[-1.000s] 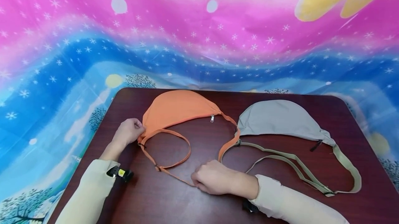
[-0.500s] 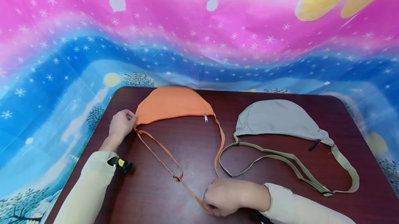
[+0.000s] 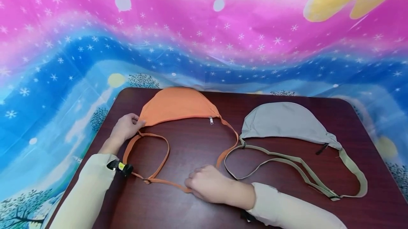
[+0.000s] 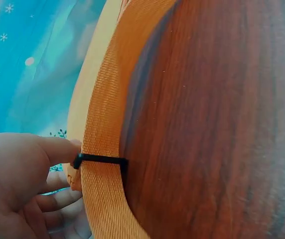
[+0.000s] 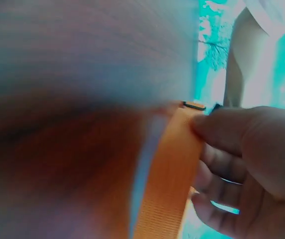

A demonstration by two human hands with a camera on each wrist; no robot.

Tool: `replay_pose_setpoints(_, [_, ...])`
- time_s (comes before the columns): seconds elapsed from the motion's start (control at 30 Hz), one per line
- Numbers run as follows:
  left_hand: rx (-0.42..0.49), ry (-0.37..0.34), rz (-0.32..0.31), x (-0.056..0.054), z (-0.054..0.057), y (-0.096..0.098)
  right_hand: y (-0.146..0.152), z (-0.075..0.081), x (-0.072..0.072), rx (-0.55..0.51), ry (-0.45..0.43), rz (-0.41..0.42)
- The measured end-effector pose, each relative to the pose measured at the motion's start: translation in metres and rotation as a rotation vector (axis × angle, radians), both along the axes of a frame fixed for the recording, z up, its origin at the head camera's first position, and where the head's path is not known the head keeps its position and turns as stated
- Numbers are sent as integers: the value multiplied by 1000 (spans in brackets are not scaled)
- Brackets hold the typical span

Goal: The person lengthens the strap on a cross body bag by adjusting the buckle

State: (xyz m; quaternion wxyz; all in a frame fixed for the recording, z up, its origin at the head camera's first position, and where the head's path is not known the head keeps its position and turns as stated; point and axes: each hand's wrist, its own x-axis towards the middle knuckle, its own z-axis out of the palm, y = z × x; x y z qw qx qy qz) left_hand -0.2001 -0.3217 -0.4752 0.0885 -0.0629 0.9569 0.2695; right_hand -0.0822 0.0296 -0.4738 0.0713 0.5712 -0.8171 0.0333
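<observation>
An orange waist bag (image 3: 178, 107) lies flat at the back left of the table, its zipper side facing me. My left hand (image 3: 125, 127) pinches the bag's left corner, where the strap joins. In the left wrist view, the orange webbing (image 4: 102, 109) runs past the thumb through a black buckle (image 4: 102, 159). My right hand (image 3: 208, 184) holds the bag's orange strap (image 3: 167, 183) low over the front middle of the table. Thumb and fingers pinch this webbing (image 5: 167, 169) in the right wrist view. A strap loop with a slider (image 3: 147, 181) lies between the hands.
A grey waist bag (image 3: 283, 121) lies to the right on the dark wooden table (image 3: 191, 144). Its greenish strap (image 3: 296, 161) spreads in front of it, close to the orange strap. A patterned cloth (image 3: 204, 45) hangs behind the table.
The orange bag has shifted left and back with my left hand. My right hand drew the strap toward me, then moved back and left, and the strap now bends in a wider loop.
</observation>
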Motion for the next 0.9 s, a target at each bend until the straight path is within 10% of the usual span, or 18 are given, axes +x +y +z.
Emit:
replay_pose_setpoints(0.17, [-29, 19, 5, -7, 5, 1, -29, -6, -2, -18, 101, 4])
replay_pose_setpoints(0.9, [-57, -14, 30, -12, 17, -4, -38, 3, -3, 51, -16, -7])
